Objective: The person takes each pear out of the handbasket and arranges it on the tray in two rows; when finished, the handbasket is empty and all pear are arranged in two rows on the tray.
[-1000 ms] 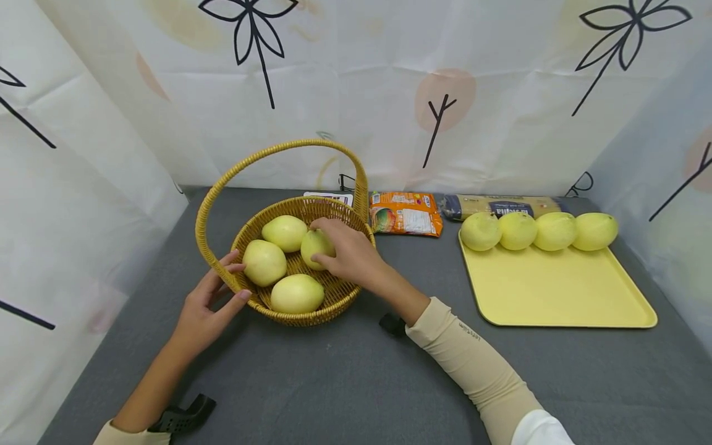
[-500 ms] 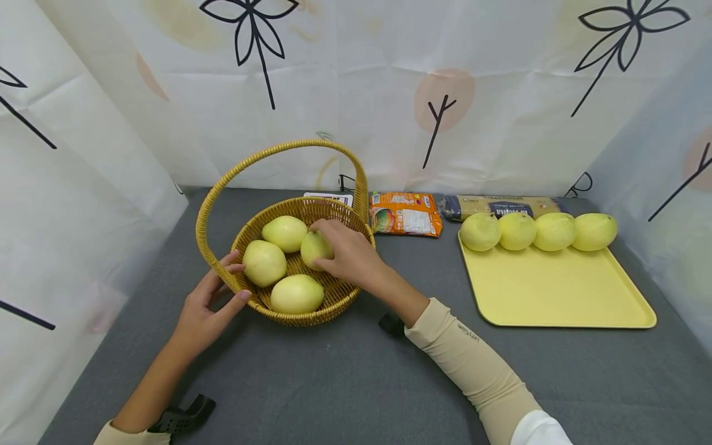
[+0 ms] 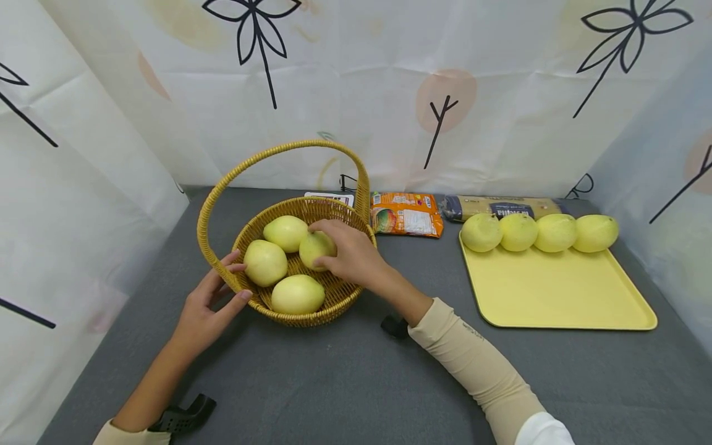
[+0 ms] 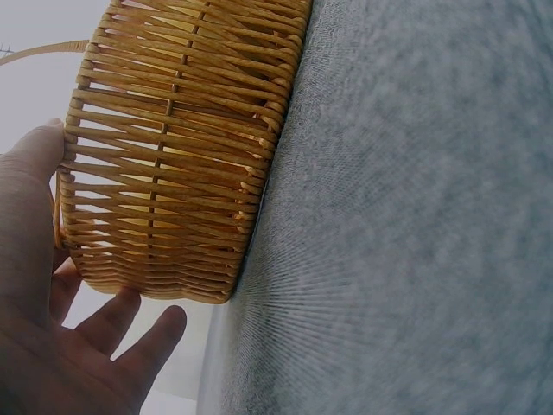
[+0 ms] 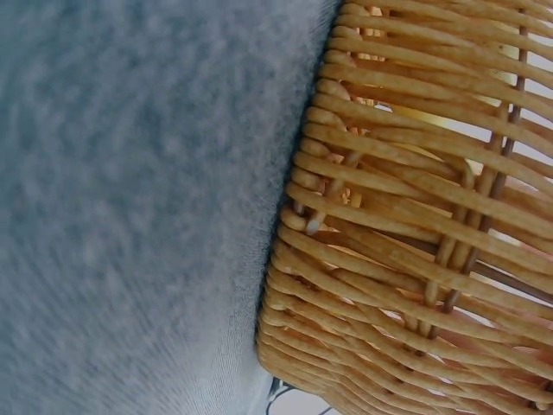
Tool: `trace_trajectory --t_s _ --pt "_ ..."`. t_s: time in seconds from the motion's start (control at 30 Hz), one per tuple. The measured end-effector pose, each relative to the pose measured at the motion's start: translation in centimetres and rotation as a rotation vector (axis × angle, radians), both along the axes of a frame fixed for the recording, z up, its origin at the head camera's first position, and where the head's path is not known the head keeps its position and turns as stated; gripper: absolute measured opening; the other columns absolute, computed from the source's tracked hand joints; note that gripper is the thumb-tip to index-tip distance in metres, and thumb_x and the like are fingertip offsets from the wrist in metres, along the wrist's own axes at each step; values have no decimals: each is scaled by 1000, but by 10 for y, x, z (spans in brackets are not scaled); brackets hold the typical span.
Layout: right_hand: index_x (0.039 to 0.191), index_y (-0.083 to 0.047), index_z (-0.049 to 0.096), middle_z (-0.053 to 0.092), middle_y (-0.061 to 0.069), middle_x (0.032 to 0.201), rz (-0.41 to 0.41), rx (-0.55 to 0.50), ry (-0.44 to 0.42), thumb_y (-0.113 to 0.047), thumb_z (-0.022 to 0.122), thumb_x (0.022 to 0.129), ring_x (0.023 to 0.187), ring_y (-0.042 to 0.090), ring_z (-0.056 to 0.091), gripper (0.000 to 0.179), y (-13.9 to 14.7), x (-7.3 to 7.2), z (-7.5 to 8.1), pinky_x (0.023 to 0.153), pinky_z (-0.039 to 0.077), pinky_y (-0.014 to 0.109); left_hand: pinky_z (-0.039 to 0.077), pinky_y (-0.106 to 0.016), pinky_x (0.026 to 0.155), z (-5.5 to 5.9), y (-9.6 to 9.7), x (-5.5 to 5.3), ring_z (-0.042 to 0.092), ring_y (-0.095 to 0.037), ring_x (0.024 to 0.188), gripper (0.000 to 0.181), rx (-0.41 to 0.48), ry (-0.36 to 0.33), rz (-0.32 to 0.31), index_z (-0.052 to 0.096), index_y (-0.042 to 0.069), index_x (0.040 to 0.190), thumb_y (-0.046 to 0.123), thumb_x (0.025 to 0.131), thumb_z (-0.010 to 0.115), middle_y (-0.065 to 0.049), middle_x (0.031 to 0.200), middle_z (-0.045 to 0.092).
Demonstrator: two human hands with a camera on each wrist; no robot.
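Note:
Inside the round wicker basket (image 3: 311,320) in the head view, my right hand (image 3: 350,250) holds a yellow-green pear (image 3: 316,248) between thumb and fingers. Three other pears lie in it: one at the back (image 3: 285,233), one at the left (image 3: 265,262) and one in front (image 3: 297,294). My left hand (image 3: 208,309) grips the basket's left rim at the foot of the handle, thumb on the near side. In the left wrist view the hand (image 4: 78,346) is at the woven wall (image 4: 173,156), its lower fingers spread. The right wrist view shows mostly basket wall (image 5: 415,216).
A yellow tray (image 3: 562,290) stands at the right with several pears (image 3: 517,231) lined along its back edge. Behind lie an orange snack packet (image 3: 408,214), a pasta packet (image 3: 495,206) and a white label-like item (image 3: 330,198). The basket's tall handle (image 3: 278,148) arches over it.
The pear in my right hand has shifted or turned very slightly. Both hands and the basket stay practically in place.

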State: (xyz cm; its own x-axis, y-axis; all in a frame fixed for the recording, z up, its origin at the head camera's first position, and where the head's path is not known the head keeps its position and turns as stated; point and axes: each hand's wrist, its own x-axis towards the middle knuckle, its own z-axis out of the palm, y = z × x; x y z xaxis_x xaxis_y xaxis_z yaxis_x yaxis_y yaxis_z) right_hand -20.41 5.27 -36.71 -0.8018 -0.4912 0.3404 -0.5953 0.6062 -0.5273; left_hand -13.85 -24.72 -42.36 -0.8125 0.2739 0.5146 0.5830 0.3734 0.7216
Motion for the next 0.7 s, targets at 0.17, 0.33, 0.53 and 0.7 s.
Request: trace_trajectory --t_s 0.17,0.33,0.53,0.7 --pt "133 -14 60 60 3 136 8 -42 10 -20 85 84 125 18 55 56 3 5 4 99 48 37 44 -14 96 3 2 2 42 -19 139 53 -1 4 1 56 -3 135 -14 85 69 -21 153 40" --pt "134 -14 61 59 2 137 15 -56 16 -20 84 84 128 17 53 55 8 13 7 101 47 37 44 -12 95 23 12 12 44 -12 137 47 -8 18 6 55 -13 130 -18 84 65 -32 148 40" --pt "132 -12 62 61 1 134 51 -103 66 -18 84 84 126 14 54 53 18 23 11 100 47 34 44 -13 96 6 2 3 43 -14 138 51 -9 6 11 56 -5 134 -16 85 68 -24 151 41" --pt "130 -11 63 62 1 132 76 -165 108 -17 85 83 124 13 54 53 31 33 21 100 47 33 44 -14 97 2 0 1 42 -17 139 52 -5 -12 6 57 0 136 -11 87 68 -17 154 41"
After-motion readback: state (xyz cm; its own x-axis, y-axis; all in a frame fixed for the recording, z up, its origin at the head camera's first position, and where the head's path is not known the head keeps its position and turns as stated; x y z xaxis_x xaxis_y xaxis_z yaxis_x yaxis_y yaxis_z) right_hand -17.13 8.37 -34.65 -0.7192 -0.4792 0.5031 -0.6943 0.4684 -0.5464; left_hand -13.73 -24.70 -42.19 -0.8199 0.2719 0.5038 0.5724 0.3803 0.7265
